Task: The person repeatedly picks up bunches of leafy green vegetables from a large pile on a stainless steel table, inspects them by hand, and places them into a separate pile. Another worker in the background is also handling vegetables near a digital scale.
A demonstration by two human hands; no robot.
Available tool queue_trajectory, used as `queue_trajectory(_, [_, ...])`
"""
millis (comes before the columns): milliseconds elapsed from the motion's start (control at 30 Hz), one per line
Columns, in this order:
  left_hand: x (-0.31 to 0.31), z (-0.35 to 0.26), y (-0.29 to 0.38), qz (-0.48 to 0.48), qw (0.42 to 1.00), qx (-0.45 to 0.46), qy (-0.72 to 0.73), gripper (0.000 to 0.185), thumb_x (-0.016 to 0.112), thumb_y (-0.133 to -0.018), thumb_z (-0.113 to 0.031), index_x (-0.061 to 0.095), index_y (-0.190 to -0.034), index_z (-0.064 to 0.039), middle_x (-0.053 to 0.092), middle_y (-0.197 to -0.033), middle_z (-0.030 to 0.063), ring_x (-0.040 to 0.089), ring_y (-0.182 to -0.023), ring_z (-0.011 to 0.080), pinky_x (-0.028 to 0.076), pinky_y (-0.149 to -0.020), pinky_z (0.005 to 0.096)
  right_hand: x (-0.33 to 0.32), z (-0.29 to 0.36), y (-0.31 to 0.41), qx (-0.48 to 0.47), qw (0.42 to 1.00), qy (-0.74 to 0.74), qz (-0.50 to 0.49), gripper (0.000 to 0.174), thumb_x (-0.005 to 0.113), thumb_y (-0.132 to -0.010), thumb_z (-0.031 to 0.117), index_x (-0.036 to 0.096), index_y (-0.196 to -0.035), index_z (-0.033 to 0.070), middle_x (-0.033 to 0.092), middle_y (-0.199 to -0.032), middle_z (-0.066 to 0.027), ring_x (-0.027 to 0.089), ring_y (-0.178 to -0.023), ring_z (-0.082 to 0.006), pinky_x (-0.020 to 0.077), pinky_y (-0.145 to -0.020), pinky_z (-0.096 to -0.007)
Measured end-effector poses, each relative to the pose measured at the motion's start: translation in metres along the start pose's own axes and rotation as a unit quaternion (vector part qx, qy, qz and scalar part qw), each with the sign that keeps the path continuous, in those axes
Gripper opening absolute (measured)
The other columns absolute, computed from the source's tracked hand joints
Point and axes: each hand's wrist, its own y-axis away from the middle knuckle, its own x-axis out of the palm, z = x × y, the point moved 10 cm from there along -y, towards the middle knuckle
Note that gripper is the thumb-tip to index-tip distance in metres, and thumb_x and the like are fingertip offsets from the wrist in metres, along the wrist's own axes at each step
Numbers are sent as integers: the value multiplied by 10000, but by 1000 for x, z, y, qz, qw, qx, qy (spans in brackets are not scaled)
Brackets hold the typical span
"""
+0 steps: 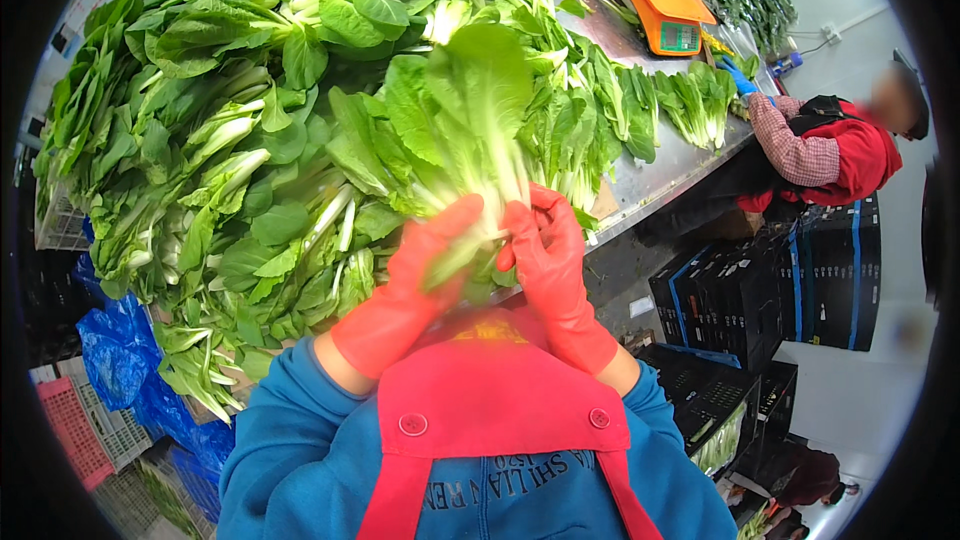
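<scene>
In front of my chest I hold a bunch of leafy greens (469, 112), with leaves pointing away from me and pale stems towards me. My left hand (427, 270), in a red rubber glove, grips the stem end from the left. In a matching glove, my right hand (551, 270) pinches at the stem base with thumb and fingers. A loose leaf (457, 259) hangs down between the two hands, slightly blurred. Just beyond the left hand lies a large heap of leafy greens (225, 135). Trimmed bunches (566, 131) lie in rows to the right of my hands.
An orange digital scale (660, 4) stands on the metal table (652, 191). At the table's right side works a person (825, 139) with blue gloves. Black crates (720, 307) are stacked at right; blue plastic sheeting (124, 352) and plastic baskets (97, 420) are at left.
</scene>
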Motion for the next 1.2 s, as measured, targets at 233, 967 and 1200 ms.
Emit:
queue_trajectory(233, [26,-5,9,59,998,0,23,374,603,-959,-225,548,-1289,-57,650,-1167,84,626,-1042,203,509,-915,370,16,9,15,84,990,81,73,403,647,-936,131,552,-1315,31,566,-760,44,435,-600,-17,363,-531,-187])
queue_trajectory(967, [54,35,3,48,984,-115,131,428,580,-943,-222,516,-1285,27,627,-1181,203,616,-1064,327,496,-947,469,-16,51,46,-127,979,27,157,212,681,-875,36,710,-1076,-26,675,-828,-74,603,-669,-119,479,-575,-247])
queue_trajectory(1200, [44,18,-16,-8,998,4,-65,461,613,-922,-149,476,-1326,24,606,-1233,186,609,-1112,292,474,-997,401,-125,-3,80,84,994,35,66,306,709,-853,77,660,-1136,-28,700,-898,-127,653,-705,-184,500,-583,-310])
